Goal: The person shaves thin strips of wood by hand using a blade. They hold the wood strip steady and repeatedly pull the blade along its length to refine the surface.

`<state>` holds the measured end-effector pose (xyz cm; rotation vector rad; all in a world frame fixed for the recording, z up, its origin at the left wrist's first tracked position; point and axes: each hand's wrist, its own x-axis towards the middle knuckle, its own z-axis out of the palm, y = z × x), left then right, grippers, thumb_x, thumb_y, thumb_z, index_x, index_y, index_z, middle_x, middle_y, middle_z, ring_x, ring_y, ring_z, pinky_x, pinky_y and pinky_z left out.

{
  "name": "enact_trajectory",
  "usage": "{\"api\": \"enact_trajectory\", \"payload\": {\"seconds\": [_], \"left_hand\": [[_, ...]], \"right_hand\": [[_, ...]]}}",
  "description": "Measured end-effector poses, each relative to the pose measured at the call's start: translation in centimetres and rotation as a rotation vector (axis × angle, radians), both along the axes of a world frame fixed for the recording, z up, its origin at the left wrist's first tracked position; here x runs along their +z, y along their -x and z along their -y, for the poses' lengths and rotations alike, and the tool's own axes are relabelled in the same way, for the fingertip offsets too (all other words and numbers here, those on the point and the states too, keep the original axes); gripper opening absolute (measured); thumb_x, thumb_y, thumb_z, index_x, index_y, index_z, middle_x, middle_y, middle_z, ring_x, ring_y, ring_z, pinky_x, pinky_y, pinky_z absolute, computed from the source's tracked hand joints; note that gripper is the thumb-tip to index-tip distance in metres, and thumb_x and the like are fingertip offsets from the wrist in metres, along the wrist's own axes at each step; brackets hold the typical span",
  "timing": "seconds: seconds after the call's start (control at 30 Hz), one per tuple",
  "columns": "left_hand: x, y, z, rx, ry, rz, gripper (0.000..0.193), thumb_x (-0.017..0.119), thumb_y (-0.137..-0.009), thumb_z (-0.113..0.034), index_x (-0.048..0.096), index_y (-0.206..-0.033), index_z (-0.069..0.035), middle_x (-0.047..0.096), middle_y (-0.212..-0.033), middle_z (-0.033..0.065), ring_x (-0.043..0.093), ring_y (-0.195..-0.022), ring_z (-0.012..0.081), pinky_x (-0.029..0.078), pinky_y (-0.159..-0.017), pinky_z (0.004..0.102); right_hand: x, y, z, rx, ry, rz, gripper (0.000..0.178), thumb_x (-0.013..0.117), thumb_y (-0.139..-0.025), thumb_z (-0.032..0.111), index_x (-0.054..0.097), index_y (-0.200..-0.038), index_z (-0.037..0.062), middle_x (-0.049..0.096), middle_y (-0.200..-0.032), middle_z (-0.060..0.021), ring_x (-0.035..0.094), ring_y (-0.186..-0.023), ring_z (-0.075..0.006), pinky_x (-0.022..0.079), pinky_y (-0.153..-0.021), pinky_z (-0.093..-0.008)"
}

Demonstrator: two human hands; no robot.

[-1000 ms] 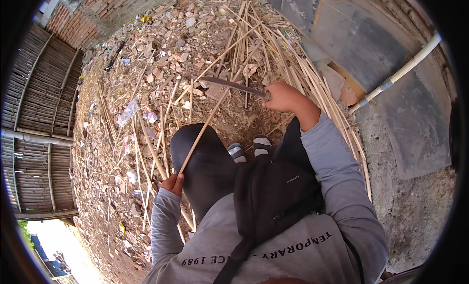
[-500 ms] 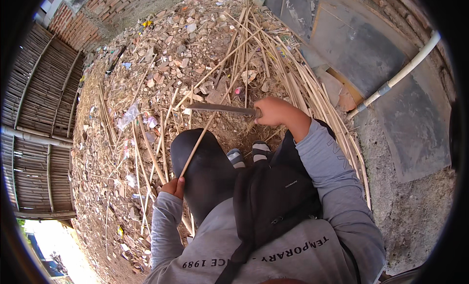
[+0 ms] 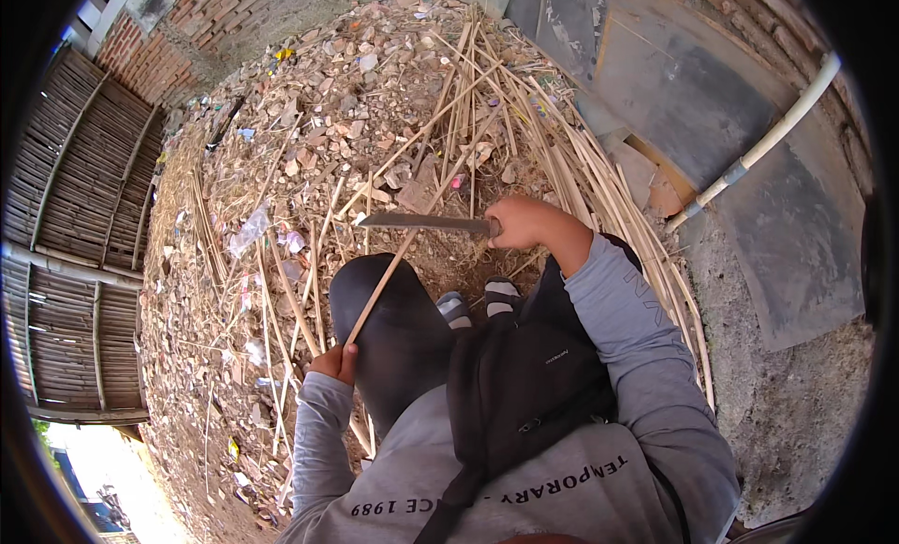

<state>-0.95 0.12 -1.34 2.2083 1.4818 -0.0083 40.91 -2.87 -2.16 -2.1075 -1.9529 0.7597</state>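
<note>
A long pale bamboo strip point(image 3: 384, 284) slants from my left side over my left knee and away across the ground. My left hand point(image 3: 334, 361) is closed round its near end, beside the left thigh. In front of my knees, my right hand point(image 3: 523, 223) grips the handle of a machete point(image 3: 421, 223). The blade points left, nearly level, and crosses over the strip just beyond the knee. Whether its edge touches the strip, I cannot tell.
Bamboo strips point(image 3: 571, 160) lie heaped ahead and along the right, with more loose strips point(image 3: 272, 338) at the left. Rubble and litter point(image 3: 323, 141) cover the ground. A woven bamboo wall point(image 3: 80, 179) stands left; a white pipe point(image 3: 787, 123) and dark sheets point(image 3: 674, 85) lean right.
The machete and my right hand have come slightly nearer to me, the blade shifting a little along the strip. My left hand keeps its hold almost in place.
</note>
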Motion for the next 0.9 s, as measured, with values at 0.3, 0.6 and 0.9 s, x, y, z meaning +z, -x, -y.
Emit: {"api": "enact_trajectory", "payload": {"seconds": [0.3, 0.6, 0.9], "left_hand": [[-1.0, 0.0, 0.2, 0.000, -0.095, 0.041, 0.053, 0.041, -0.091, -0.049, 0.059, -0.079, -0.001, 0.058, -0.068, 0.0254, 0.057, -0.069, 0.0450, 0.044, -0.062, 0.0491], [-1.6, 0.7, -0.2, -0.017, -0.076, 0.051, 0.051, 0.043, -0.090, -0.049, 0.058, -0.077, -0.002, 0.057, -0.065, 0.0241, 0.057, -0.067, 0.0445, 0.043, -0.059, 0.0488], [-1.3, 0.2, 0.0, 0.006, -0.093, 0.072, 0.053, 0.044, -0.089, -0.050, 0.060, -0.077, -0.001, 0.058, -0.064, 0.0239, 0.058, -0.066, 0.0429, 0.045, -0.059, 0.0471]], "right_hand": [[-2.1, -4.0, -0.6, -0.313, -0.098, -0.068, 0.035, 0.072, -0.070, 0.032, 0.062, -0.086, 0.0026, 0.063, -0.078, -0.0172, 0.061, -0.078, -0.0351, 0.046, -0.069, -0.0416], [0.3, -1.0, -0.1, 0.041, 0.089, -0.043, 0.046, 0.071, -0.070, 0.035, 0.063, -0.103, 0.0052, 0.063, -0.092, -0.0184, 0.061, -0.091, -0.0341, 0.047, -0.078, -0.0418], [-1.6, -3.4, -0.3, -0.256, -0.072, -0.025, 0.044, 0.072, -0.069, 0.036, 0.064, -0.100, 0.0050, 0.064, -0.091, -0.0188, 0.061, -0.089, -0.0342, 0.048, -0.076, -0.0407]]}}
